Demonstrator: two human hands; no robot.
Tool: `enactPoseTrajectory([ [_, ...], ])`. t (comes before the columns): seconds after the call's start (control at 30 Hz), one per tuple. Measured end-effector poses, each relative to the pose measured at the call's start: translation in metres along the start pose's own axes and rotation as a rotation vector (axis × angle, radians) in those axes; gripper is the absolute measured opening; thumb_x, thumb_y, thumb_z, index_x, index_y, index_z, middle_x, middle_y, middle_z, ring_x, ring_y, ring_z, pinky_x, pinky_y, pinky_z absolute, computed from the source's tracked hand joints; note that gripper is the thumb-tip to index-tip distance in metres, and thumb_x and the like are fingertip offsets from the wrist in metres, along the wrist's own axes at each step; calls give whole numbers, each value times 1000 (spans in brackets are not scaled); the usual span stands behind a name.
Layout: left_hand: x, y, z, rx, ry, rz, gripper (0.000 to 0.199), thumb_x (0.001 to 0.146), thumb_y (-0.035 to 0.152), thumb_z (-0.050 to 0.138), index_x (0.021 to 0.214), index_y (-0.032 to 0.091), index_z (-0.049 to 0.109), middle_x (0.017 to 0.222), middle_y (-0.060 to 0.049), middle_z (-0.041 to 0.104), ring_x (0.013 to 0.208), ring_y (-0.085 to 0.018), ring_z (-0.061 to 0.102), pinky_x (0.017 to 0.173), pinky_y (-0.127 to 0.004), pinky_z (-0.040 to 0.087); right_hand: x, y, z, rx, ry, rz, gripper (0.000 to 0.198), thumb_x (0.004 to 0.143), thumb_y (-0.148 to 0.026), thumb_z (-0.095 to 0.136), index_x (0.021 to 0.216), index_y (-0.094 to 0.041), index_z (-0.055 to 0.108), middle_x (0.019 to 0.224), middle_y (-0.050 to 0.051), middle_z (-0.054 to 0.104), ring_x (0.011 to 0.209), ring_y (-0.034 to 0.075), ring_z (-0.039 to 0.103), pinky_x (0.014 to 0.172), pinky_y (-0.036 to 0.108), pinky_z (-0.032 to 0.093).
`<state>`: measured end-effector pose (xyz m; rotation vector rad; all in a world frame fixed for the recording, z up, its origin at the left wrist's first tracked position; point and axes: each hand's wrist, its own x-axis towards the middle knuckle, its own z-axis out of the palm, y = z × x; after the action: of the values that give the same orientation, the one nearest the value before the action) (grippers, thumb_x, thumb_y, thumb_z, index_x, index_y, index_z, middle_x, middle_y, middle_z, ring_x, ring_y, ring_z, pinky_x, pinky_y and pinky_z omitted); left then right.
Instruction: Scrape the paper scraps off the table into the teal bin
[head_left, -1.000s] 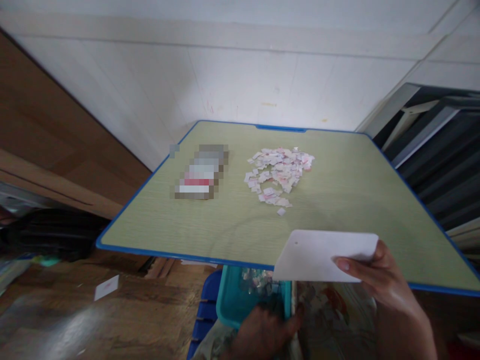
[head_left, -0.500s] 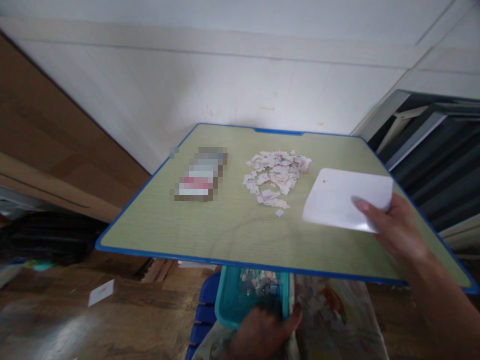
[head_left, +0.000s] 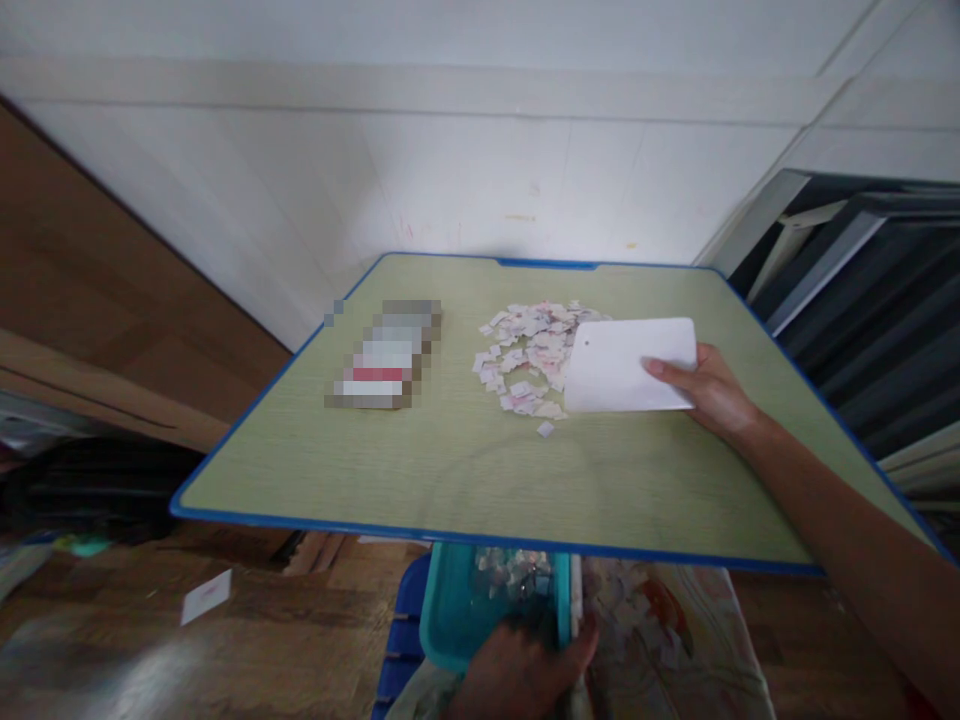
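My right hand (head_left: 709, 385) grips a flat white plastic scraper (head_left: 622, 365) with a small hole near one corner, thumb on top. The scraper's left edge is against the right side of a pile of torn paper scraps (head_left: 525, 340) on the table and covers part of it. One loose scrap (head_left: 545, 430) lies apart, nearer me. Low in view, my left hand (head_left: 517, 670) is closed at the near right corner of a teal plastic basket (head_left: 450, 610), its thumb to the right of the rim. Its fingertips are dark and partly hidden. Small shiny bits (head_left: 517, 570) lie inside the basket.
The pale green table (head_left: 360, 470) has a blue rim and stands by a white wall. A pixelated flat object (head_left: 386, 355) lies on its left. Below are a blue slatted stool (head_left: 397, 640), a patterned cloth surface (head_left: 675, 640) and a paper (head_left: 206, 597) on the floor.
My right hand has moved the scraper left and slightly away from me, up to the scraps. My left hand stays at the basket. The view has shifted slightly.
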<state>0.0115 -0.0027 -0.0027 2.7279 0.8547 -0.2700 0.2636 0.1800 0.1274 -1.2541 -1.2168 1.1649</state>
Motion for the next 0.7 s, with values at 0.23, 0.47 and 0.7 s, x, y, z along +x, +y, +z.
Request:
enactPoseTrajectory([
  [0.23,-2,-1,-5,-21,-8,0,59,78,19,42,127,25,9,73,-3,56,62,-19,54,53,-28,41,2,-5,-1,-39,-48,39,27,54,-29,67,78,-16,61,68,0,63,51,13,55,47,23,43],
  [0.47,-3,-1,-5,-10,16,-1,60,77,17,43,127,25,10,73,-3,56,63,-20,53,52,-30,41,1,-5,-3,-81,-102,51,24,53,-27,67,73,-15,62,62,-1,62,48,11,54,43,21,40],
  [0.7,-3,-2,-7,-56,-23,13,62,77,17,42,127,25,5,76,-3,57,65,-20,54,55,-30,41,0,-6,-6,-90,-133,82,25,51,-27,68,71,-14,62,60,0,62,46,11,54,41,20,40],
])
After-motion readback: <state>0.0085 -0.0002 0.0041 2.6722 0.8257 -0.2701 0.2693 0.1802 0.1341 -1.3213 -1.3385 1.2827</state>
